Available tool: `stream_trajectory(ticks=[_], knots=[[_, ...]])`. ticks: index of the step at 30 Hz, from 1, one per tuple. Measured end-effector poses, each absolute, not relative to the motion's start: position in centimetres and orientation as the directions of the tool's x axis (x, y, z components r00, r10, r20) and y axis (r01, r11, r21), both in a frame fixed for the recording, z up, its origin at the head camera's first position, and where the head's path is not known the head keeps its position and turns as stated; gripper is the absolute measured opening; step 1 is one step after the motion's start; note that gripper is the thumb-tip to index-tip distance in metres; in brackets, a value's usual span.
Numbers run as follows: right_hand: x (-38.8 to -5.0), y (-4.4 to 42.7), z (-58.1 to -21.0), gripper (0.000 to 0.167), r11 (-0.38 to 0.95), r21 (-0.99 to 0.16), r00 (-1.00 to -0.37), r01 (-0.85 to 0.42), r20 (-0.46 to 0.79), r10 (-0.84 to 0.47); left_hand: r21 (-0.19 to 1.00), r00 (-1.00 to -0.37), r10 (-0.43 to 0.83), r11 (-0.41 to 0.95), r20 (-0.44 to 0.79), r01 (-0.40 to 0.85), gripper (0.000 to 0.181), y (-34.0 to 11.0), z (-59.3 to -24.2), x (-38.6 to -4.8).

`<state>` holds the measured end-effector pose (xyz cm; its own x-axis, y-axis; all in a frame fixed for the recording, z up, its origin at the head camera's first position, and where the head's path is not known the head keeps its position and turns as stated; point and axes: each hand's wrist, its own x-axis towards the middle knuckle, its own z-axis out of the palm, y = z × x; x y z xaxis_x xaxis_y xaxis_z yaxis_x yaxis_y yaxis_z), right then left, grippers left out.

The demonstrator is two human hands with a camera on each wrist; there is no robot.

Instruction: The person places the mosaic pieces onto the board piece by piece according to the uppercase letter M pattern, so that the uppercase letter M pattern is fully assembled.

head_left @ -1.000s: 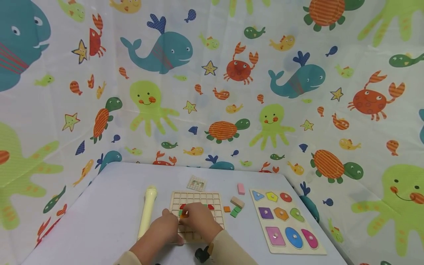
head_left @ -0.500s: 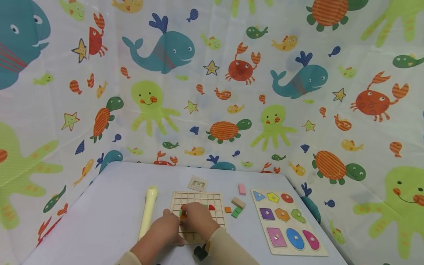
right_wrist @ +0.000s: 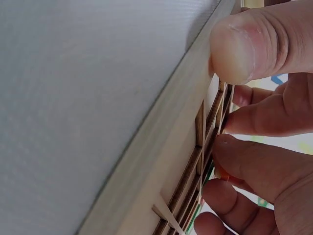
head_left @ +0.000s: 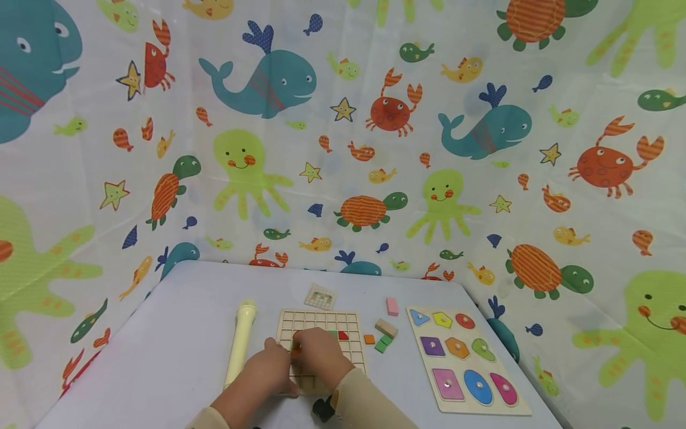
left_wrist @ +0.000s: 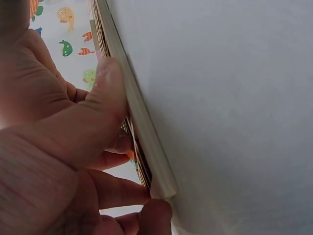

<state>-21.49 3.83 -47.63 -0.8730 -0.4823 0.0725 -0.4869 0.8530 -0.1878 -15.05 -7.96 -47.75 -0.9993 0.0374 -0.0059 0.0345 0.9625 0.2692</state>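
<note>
Two grips: left hand (head_left: 270, 366) on grid board (head_left: 320, 317), right hand (head_left: 320, 351) on orange piece (head_left: 296, 353); puzzle (head_left: 442, 361) head-view only

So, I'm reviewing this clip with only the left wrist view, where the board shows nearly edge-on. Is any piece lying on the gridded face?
Observer: Yes, the head view shows a red piece on the gridded board, just beyond the right hand.
Operator: Anything loose beside it?
Observer: An orange square tile lies just off the board's right side.
Operator: And farther right?
Observer: A puzzle board with coloured, knobbed shapes.
</note>
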Motion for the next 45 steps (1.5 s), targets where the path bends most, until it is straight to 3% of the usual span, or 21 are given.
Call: stream_trajectory(ticks=[17, 25, 36, 45], knots=[[-21.0, 4.0, -48.1, 0.007, 0.860, -0.171, -0.876, -0.481, 0.069, -0.477, 0.289, -0.997, 0.046, 0.957, -0.063, 0.026, 0.069, -7.5, -47.1, -14.6], [-20.8, 4.1, -48.5, 0.008, 0.846, -0.159, -0.861, -0.508, 0.107, -0.497, 0.290, -0.996, 0.040, 0.957, -0.074, 0.017, 0.082, -7.6, -47.8, -14.9], [-20.6, 4.0, -47.8, 0.013, 0.830, -0.150, -0.843, -0.537, 0.141, -0.520, 0.327, -0.998, 0.024, 0.945, -0.062, 0.003, 0.078, -8.0, -47.0, -15.0], [-20.6, 4.2, -47.9, 0.010, 0.867, -0.138, -0.878, -0.478, 0.076, -0.472, 0.324, -0.996, 0.030, 0.946, -0.086, 0.000, 0.079, -7.8, -47.1, -14.9]])
